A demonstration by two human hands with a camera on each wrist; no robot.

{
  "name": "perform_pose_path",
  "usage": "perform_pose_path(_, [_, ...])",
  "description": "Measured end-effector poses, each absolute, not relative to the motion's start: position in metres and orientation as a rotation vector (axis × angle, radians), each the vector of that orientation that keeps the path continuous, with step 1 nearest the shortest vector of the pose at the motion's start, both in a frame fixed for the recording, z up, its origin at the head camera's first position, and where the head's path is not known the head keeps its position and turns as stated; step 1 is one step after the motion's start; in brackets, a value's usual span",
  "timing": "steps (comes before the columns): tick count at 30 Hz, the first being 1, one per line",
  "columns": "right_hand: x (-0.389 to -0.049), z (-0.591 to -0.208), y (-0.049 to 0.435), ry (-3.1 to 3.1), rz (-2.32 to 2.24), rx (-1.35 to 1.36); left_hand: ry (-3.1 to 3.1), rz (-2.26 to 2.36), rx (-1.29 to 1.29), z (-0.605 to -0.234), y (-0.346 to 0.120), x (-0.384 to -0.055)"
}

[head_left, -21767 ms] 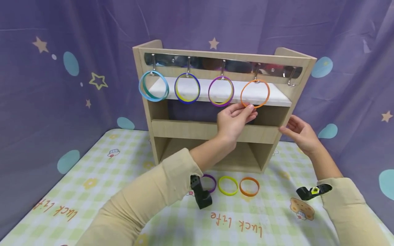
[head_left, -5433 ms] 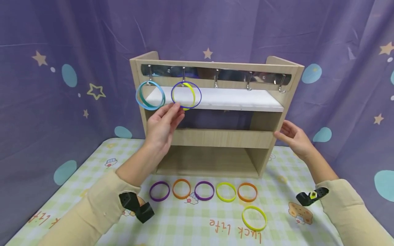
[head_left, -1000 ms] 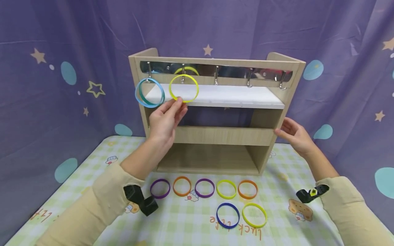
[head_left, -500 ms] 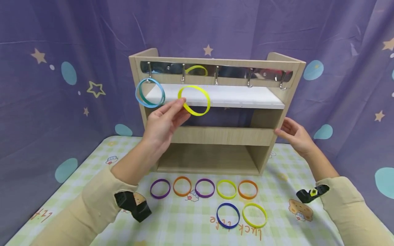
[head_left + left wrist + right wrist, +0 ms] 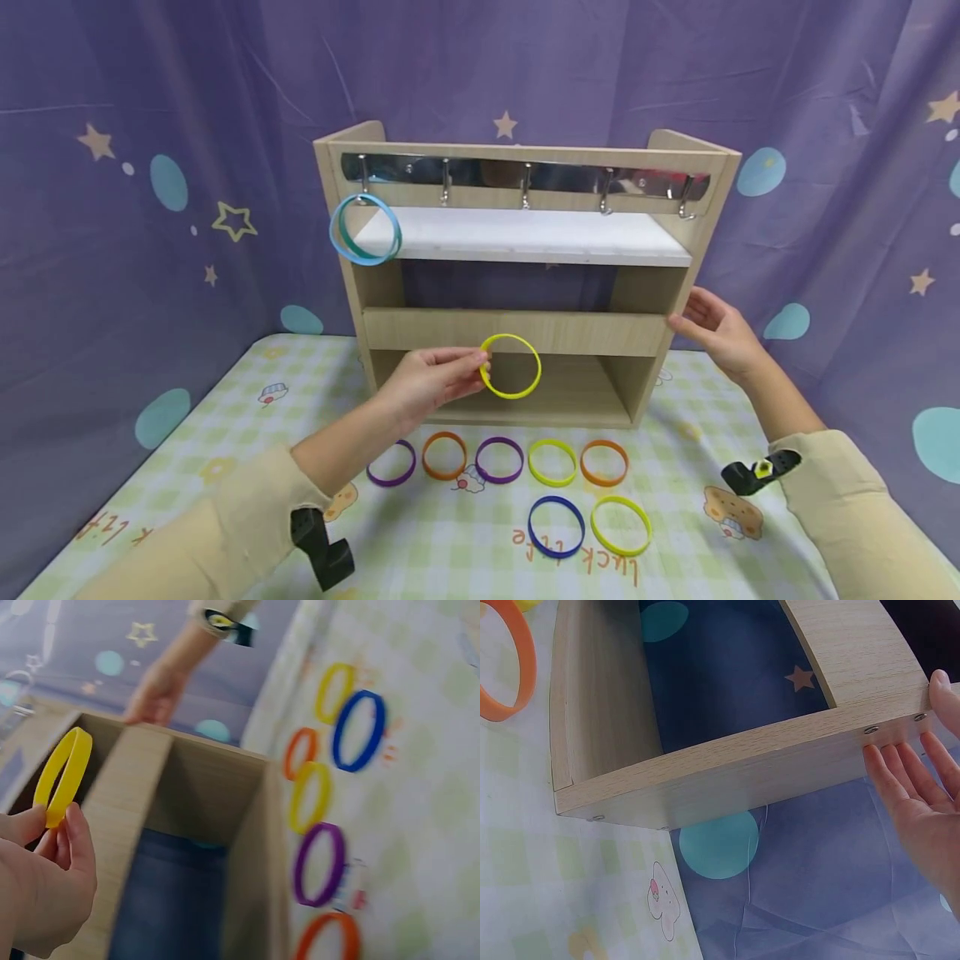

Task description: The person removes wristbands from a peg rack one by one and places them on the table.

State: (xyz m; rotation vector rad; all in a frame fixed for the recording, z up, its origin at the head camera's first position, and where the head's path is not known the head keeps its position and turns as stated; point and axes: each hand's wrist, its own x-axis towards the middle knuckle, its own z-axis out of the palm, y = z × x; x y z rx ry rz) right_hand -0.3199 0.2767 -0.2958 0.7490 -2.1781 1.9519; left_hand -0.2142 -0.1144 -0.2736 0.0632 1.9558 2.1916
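My left hand [image 5: 431,383] pinches a yellow wristband [image 5: 79,761] between thumb and fingertips, in front of the wooden shelf's [image 5: 480,329] lower opening. It is held by its left side and stands upright in the head view. My right hand [image 5: 727,333] touches the shelf's right side, thumb at the front edge and straight fingers against the outer face, plain in the right wrist view. On the leftmost hook of the metal hook rail [image 5: 487,172] hang a light blue wristband [image 5: 367,261] and a teal one behind it. The other hooks hold nothing.
On the checked cloth before the shelf lie a row of purple [image 5: 392,483], orange [image 5: 444,477], purple [image 5: 499,481], yellow [image 5: 552,484] and orange [image 5: 604,484] wristbands. Nearer are a blue wristband [image 5: 555,554] and a yellow wristband [image 5: 621,552]. A purple curtain [image 5: 585,67] hangs behind.
The yellow wristband came off the second hook and moved down and right in my left hand. Earlier, a blue one went from that hook to the cloth. My right hand stays on the shelf.
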Motion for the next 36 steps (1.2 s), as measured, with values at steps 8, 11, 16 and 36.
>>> perform_pose_path(8, [-0.321, -0.296, 0.278, -2.181, 1.967, 0.747, 2.027, 1.961, 0.01, -0.309, -0.117, -0.212])
perform_pose_path(11, [-0.321, -0.295, 0.278, -2.189, 1.961, 0.743, 2.064, 1.88, 0.012, -0.315, -0.118, -0.21])
perform_pose_path(16, [-0.322, -0.294, 0.277, -2.183, 1.962, 0.743, 2.132, 1.68, 0.027, -0.327, -0.118, -0.206])
perform_pose_path(36, [-0.32, -0.295, 0.277, -2.16, 1.981, 0.756, 2.188, 1.496, 0.138, -0.373, -0.118, -0.194])
